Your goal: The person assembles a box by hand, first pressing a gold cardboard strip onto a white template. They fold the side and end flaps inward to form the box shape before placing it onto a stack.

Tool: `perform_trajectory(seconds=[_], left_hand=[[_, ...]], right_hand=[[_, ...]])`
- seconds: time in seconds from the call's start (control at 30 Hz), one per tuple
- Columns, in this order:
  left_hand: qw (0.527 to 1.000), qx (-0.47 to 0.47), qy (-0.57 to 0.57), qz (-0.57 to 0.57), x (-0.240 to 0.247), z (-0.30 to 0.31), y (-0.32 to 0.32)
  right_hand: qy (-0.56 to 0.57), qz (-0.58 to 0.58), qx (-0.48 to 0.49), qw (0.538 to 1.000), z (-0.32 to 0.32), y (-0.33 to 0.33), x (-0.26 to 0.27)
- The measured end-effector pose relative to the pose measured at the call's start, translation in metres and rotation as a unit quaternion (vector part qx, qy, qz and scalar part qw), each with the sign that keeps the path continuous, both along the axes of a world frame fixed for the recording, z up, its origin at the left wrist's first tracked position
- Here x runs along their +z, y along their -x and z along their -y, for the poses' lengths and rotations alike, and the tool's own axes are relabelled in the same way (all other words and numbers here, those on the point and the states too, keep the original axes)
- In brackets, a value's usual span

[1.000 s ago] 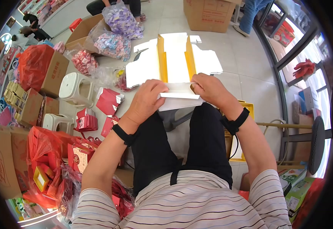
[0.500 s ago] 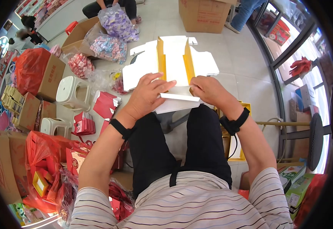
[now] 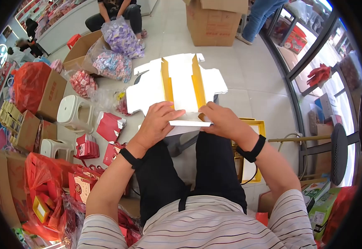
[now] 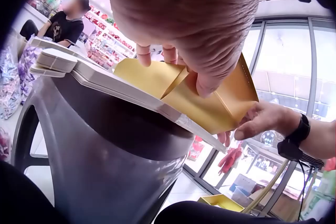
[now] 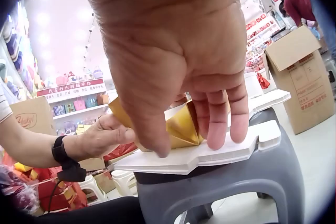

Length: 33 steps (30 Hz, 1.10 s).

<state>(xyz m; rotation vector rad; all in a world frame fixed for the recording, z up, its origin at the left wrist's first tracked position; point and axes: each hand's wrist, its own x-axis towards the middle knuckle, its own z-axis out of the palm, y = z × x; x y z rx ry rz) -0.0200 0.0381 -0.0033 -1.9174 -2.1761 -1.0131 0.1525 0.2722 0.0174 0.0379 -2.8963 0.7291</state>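
A white card sheet with gold folded walls (image 3: 165, 85) lies over a stack of flat white card (image 3: 214, 81) on a grey plastic stool (image 4: 113, 129). At its near left corner my left hand (image 3: 158, 122) holds the folded card, thumb against the gold face in the left wrist view. My right hand (image 3: 220, 120) grips the near right corner, its thumb at the raised near flap (image 3: 190, 123). In the right wrist view, several of its fingers extend down by the gold fold (image 5: 184, 127). The fingertips under the card are partly hidden.
White stools (image 3: 71, 110), red gift bags (image 3: 87, 146) and plastic bags of small packets (image 3: 113, 64) stand on the left. Gold boxes (image 3: 255, 151) lie right of my knee. A carton (image 3: 214, 25) and a person's legs (image 3: 260, 18) are ahead; another person sits at upper left.
The card, stack and both hands sit lower in the head view, and the surroundings have shifted with them. My left fingers have come down along the near left fold.
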Motion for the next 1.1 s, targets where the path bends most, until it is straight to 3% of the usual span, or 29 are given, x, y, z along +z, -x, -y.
perform_trajectory(seconds=[0.13,0.33,0.67,0.77,0.87,0.97,1.1], left_hand=[[1.000,0.000,0.002,0.018,0.003,0.000,0.000],[0.998,0.002,-0.020,0.051,-0.006,-0.001,0.006],[0.989,0.064,-0.076,0.113,-0.015,-0.014,0.003],[0.955,0.154,-0.033,0.251,-0.006,-0.017,-0.007],[0.958,0.155,-0.061,0.232,-0.026,-0.022,-0.001],[0.967,0.184,-0.018,0.175,-0.012,-0.022,-0.009],[0.980,0.170,-0.037,0.101,0.001,-0.024,-0.015]], right_hand=[[0.079,-0.027,-0.023,0.996,0.001,0.008,-0.009],[0.064,-0.041,-0.040,0.996,-0.003,0.019,-0.017],[0.156,-0.028,-0.111,0.981,-0.003,0.029,-0.024],[0.143,-0.052,-0.099,0.983,0.000,0.031,-0.024],[0.181,-0.007,-0.111,0.977,0.004,0.029,-0.010],[0.173,0.048,-0.151,0.972,0.005,0.028,-0.001],[0.144,0.007,-0.164,0.976,0.007,0.028,-0.004]])
